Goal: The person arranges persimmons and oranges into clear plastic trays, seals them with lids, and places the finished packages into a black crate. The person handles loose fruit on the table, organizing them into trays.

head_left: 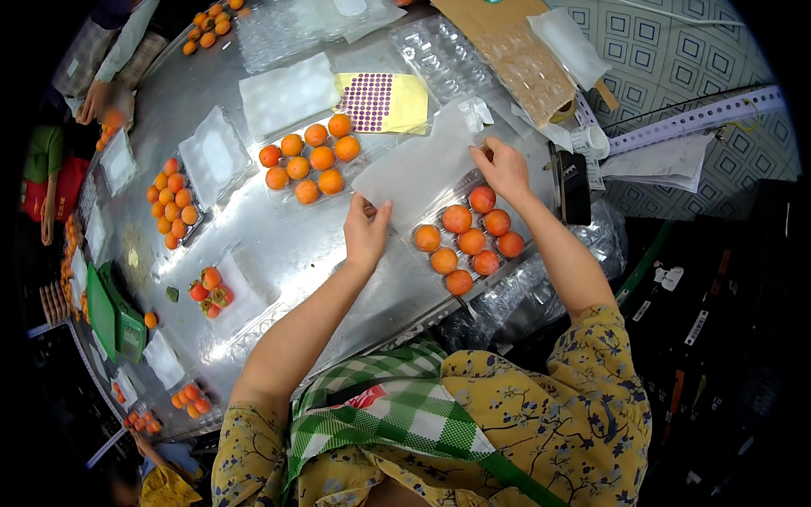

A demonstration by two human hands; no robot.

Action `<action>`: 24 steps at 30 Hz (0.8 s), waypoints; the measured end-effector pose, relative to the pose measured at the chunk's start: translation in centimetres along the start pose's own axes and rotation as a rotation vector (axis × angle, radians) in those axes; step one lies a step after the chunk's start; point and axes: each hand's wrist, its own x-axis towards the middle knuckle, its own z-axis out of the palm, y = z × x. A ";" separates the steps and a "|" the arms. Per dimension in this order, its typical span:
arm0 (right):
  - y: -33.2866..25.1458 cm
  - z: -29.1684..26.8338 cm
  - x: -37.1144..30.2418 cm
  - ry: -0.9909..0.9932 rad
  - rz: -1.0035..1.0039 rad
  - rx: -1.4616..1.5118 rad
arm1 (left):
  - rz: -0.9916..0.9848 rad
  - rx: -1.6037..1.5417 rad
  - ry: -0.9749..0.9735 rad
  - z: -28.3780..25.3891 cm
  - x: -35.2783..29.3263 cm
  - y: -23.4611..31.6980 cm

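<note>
A thin, whitish translucent sheet (pixel 414 182) is stretched between my hands above the metal table. My left hand (pixel 367 232) pinches its near left corner. At its right end, my right hand (pixel 504 171) has thumb and fingers closed on the edge. Just below the sheet, close to my body, lies a clear tray with orange persimmons (pixel 470 242) in rows. Part of the tray's far side is hidden under the sheet and my right hand. Left of the sheet sits a second tray of persimmons (pixel 322 158).
Behind are a yellow sticker sheet (pixel 408 103), a white padded sheet (pixel 290 95) and clear empty trays (pixel 439 57). Cardboard (pixel 507 51) and a black device (pixel 574 188) lie at the right. Further left are more persimmons (pixel 175 203) and a green container (pixel 114 313). Other people stand along the left.
</note>
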 end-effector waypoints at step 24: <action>4.1 -0.3 2.1 -0.185 -0.118 0.621 | -0.024 0.010 0.063 1.8 2.0 1.8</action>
